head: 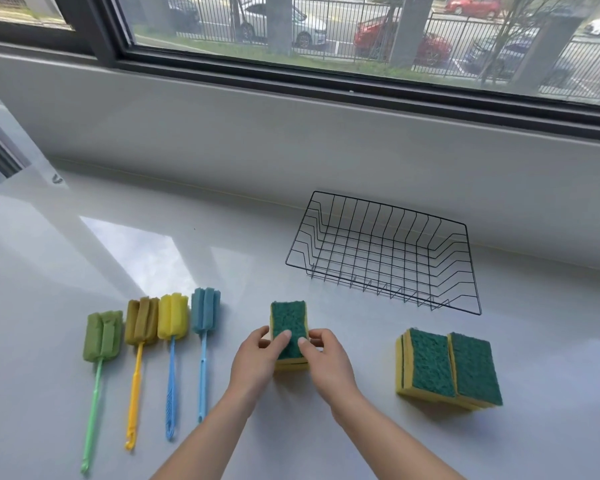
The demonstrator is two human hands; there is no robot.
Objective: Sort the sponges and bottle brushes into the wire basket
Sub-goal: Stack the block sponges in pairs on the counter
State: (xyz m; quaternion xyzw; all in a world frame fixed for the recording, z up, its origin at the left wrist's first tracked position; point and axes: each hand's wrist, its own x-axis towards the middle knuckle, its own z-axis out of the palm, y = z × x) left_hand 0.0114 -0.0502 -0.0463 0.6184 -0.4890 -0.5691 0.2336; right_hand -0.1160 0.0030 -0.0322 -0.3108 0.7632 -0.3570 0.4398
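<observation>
A stack of yellow sponges with green scouring tops (289,323) stands on the white counter at centre. My left hand (257,362) grips its left side and my right hand (326,362) grips its right side, thumbs on the top pad. More sponges of the same kind (450,368) sit in two stacks to the right. Several bottle brushes lie in a row at the left: green (102,337), brownish with a yellow handle (141,323), yellow with a blue handle (172,318), and light blue (205,311). The black wire basket (464,289) stands behind, with nothing inside.
The white counter (84,258) runs back to a grey wall under a dark-framed window. A glass panel edge stands at the far left.
</observation>
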